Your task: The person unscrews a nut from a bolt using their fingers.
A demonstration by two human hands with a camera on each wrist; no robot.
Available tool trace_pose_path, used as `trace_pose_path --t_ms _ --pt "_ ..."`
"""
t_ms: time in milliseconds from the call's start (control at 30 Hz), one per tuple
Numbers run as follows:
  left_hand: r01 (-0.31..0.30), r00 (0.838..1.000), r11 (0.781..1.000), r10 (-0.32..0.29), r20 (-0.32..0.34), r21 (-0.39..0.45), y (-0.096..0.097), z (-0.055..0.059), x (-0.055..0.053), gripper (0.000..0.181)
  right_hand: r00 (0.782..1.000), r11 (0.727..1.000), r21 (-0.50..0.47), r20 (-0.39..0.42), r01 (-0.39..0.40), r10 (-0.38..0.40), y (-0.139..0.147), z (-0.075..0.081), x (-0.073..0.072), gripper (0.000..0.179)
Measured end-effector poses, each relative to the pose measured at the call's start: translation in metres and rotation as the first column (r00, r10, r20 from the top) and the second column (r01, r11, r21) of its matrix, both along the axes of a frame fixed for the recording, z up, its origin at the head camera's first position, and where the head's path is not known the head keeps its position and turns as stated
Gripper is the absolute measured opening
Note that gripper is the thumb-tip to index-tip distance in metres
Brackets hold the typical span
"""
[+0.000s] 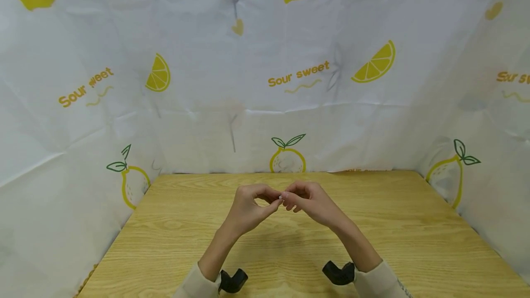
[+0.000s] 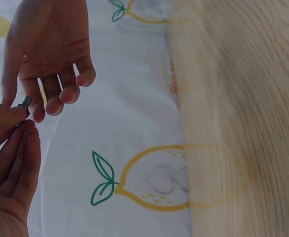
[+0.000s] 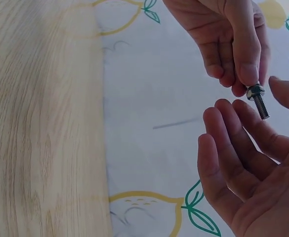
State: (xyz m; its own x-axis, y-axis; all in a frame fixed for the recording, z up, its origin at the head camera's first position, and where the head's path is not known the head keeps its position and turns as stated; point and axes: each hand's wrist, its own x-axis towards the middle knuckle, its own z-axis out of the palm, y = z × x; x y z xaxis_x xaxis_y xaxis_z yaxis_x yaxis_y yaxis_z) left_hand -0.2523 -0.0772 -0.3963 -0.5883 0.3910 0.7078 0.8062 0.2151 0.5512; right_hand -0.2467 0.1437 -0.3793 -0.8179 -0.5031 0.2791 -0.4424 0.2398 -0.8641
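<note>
A small steel bolt (image 3: 258,100) with a nut (image 3: 254,91) at its head end is held in mid-air above the middle of the bench (image 1: 414,224). It is pinched by the left hand (image 3: 230,39); the right hand (image 3: 248,173) is relaxed, fingers near the shank. It is judged light, stiff and slippery, best gripped at the head.

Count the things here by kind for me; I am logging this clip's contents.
Hands: 2, the left hand and the right hand
Bolts: 1, a bolt with a nut on it, pinched by the left hand
Wooden tables: 1, the table
Wrist camera mounts: 2
Total: 6
</note>
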Motion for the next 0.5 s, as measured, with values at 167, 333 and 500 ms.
trace_pose_path --t_ms 167,333,500 --pt "-0.022 1.000 1.000 0.023 0.001 -0.015 0.0000 0.0005 0.0009 0.006 1.000 1.000 0.019 -0.010 0.000 0.001 -0.0008 -0.0023 -0.0022 0.027" --pt "-0.020 1.000 1.000 0.020 0.010 -0.015 0.0014 -0.0017 -0.0008 0.004 1.000 1.000 0.002 0.000 0.008 -0.008 -0.0004 -0.0018 -0.0013 0.023" --pt "-0.023 0.999 1.000 0.023 0.025 -0.019 0.0013 -0.0026 -0.0012 0.006 0.999 0.999 0.009 -0.014 0.053 -0.052 -0.0016 -0.0012 -0.0002 0.020"
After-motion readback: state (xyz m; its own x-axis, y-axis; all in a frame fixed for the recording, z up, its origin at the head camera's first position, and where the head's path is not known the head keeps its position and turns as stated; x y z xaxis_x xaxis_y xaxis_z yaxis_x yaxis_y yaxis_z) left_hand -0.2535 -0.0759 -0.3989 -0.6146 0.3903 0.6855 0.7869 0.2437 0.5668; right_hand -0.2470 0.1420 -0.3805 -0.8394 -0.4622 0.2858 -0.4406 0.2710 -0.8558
